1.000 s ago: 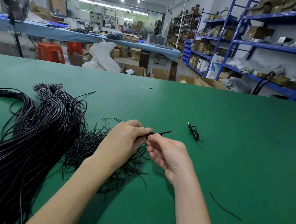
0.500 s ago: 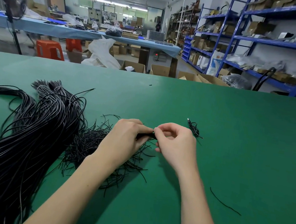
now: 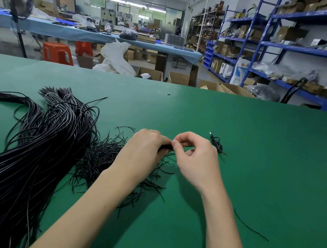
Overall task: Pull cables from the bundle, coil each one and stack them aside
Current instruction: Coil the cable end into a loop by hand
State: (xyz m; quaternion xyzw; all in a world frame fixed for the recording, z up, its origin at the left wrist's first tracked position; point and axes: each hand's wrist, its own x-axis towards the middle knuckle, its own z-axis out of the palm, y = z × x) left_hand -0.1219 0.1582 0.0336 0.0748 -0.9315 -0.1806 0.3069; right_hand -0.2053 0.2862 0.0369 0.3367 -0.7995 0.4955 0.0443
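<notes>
Mid-desk, toward near edge: left hand (image 3: 144, 148) and right hand (image 3: 193, 159) meeting fingertip to fingertip, both curled and clamped on one short stretch of black cable (image 3: 166, 146). Only a dark sliver visible between thumbs; rest hidden in left palm. Probably a small coil being closed or its tail tucked, hence the tight two-handed pinch that keeps the loops from springing apart.

Large cable bundle (image 3: 30, 148) along left side of desk (image 3: 260, 136), running off near-left corner, far ends fanned and banded with pale ties. Kept on left hand's side, likely for easy drawing of next cable.

Heap of thin black ties or offcuts (image 3: 104, 153) just beside bundle, partly under left forearm; cannot tell which.

One finished coiled cable (image 3: 217, 143), plug end pointing to far edge, just beyond right hand: apparently start of stack, so task barely begun.

Single loose strand (image 3: 249, 226) toward near-right, well apart from hands.

Surface: green matte covering. Room: workshop; blue shelving (image 3: 293, 47) with boxes to right, blue-covered table (image 3: 77, 32), orange stools (image 3: 57, 52), standing fan (image 3: 22, 1), cartons on floor beyond far edge.
</notes>
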